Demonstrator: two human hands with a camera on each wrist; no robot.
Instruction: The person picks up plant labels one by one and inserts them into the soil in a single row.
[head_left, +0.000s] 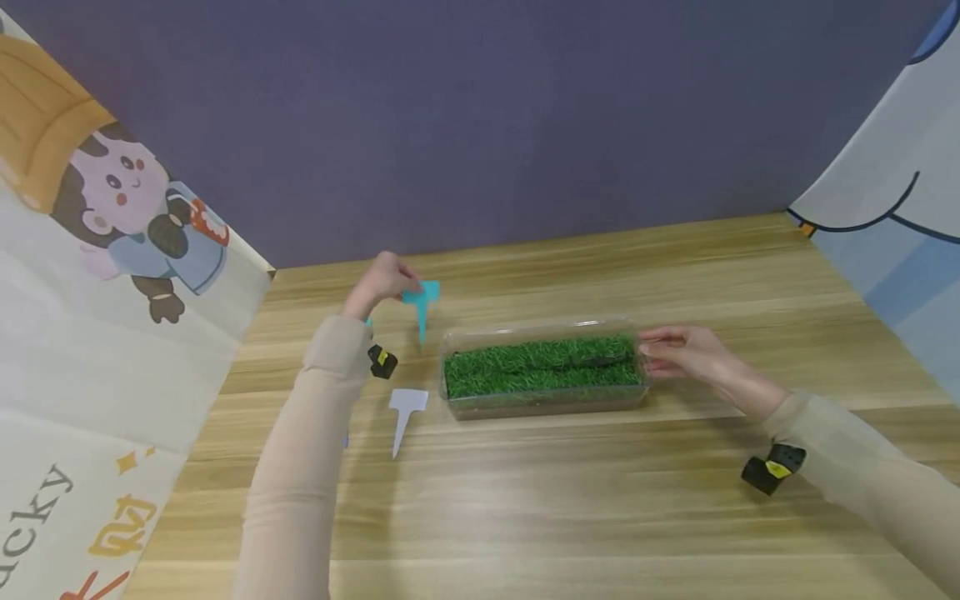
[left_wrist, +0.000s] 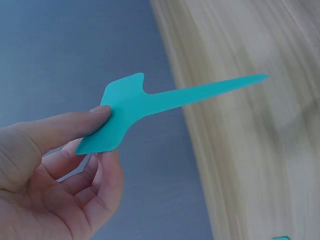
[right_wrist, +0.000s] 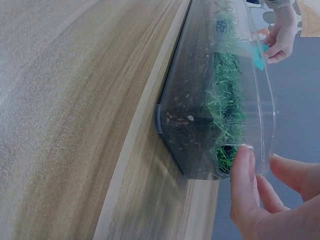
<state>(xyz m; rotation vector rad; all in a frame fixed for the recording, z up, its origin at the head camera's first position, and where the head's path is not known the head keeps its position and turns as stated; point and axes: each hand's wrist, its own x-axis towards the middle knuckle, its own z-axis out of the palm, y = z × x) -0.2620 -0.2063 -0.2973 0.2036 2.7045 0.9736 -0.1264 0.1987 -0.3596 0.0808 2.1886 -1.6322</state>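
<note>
My left hand [head_left: 384, 279] pinches a teal T-shaped plant label [head_left: 423, 304] by its wide head, above the table. In the left wrist view, the thumb lies on the label's [left_wrist: 125, 107] head with fingers behind, and its pointed stem extends to the right. A long clear plastic planter box [head_left: 543, 408] stands at the table's middle, with two strips of green grass [head_left: 540, 367] over a brown layer. At its right end, my right hand [head_left: 686, 354] grips the end wall near the rim. A white T-shaped label [head_left: 408, 402] lies left of the box.
Another teal piece [head_left: 369, 322] shows partly behind the left wrist. A small blue bit [head_left: 346, 441] peeks out beside the left forearm, mostly hidden. The wooden table [head_left: 570, 517] meets a dark blue wall panel [head_left: 525, 125] at the back, with printed sheets at both sides.
</note>
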